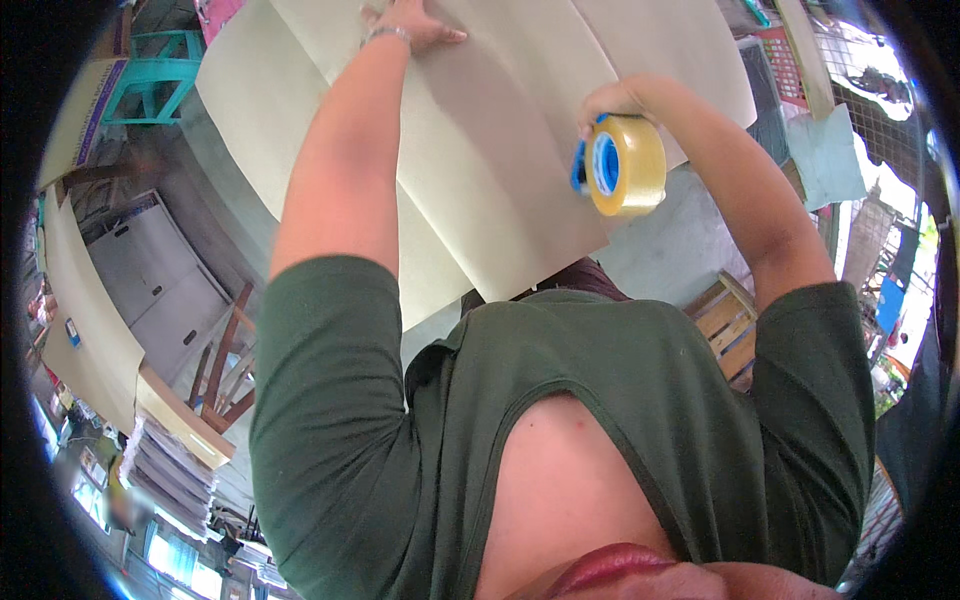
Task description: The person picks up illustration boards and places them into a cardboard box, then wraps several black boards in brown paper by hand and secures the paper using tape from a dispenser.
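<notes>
A large sheet of plain tan cardboard [500, 190] with long fold lines lies in front of me. My left hand [412, 24] rests flat on its far part, fingers spread, with a band around the wrist. On the right, my right hand [612, 98] is closed on a blue tape dispenser [579, 168], which carries a thick roll of yellowish clear packing tape [640, 165]. The roll hangs over the cardboard's near right edge. My right fingers are partly hidden behind the dispenser, and I cannot tell whether the tape's end touches the cardboard.
A turquoise plastic stool [160, 75] stands at the far left, beside a cardboard box [85, 125]. Further left are a grey cabinet [165, 270] and a stack of flat sheets [165, 475]. A slatted wooden piece [725, 325] and a red crate [782, 65] are on the right.
</notes>
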Motion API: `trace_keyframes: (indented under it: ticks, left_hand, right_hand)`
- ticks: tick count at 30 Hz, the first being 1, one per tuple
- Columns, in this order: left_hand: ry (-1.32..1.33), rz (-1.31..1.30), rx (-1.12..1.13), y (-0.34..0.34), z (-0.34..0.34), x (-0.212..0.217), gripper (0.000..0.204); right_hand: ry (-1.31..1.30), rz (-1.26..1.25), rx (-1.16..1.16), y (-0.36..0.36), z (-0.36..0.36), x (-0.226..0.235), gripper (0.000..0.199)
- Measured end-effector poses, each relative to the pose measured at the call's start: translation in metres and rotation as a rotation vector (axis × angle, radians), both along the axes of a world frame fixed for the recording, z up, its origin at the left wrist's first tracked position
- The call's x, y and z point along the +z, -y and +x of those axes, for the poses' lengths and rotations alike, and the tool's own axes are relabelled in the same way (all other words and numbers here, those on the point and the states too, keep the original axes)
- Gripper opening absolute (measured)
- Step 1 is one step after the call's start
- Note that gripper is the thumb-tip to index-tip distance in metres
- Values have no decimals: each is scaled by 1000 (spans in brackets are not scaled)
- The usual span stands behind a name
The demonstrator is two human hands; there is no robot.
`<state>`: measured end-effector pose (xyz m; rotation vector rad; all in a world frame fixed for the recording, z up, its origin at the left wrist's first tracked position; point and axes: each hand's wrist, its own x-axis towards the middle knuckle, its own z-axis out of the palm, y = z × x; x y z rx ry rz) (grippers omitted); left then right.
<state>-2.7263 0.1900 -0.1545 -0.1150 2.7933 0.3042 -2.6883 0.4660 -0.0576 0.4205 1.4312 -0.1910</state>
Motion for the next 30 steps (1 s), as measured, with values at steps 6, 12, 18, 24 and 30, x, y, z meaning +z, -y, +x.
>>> trace_keyframes:
  ticks: [6,12,18,24,30]
  left_hand:
    - [-381,-160,236,-21,96,-55,69]
    - [-385,-159,265,-36,101,-44,64]
    - [-378,-172,282,-32,106,-41,65]
    - [-355,-128,289,-33,99,-37,65]
    - [-354,-148,307,-27,107,-42,65]
  right_hand:
    - [-426,-660,598,-49,24,40,51]
    - [-1632,-900,163,-1,48,-6,56]
    - [-2159,-962,360,102,-89,-81,55]
    - [-1889,-865,129,192,-193,-52,68]
    - [-1916,-1138,122,99,-82,-91,63]
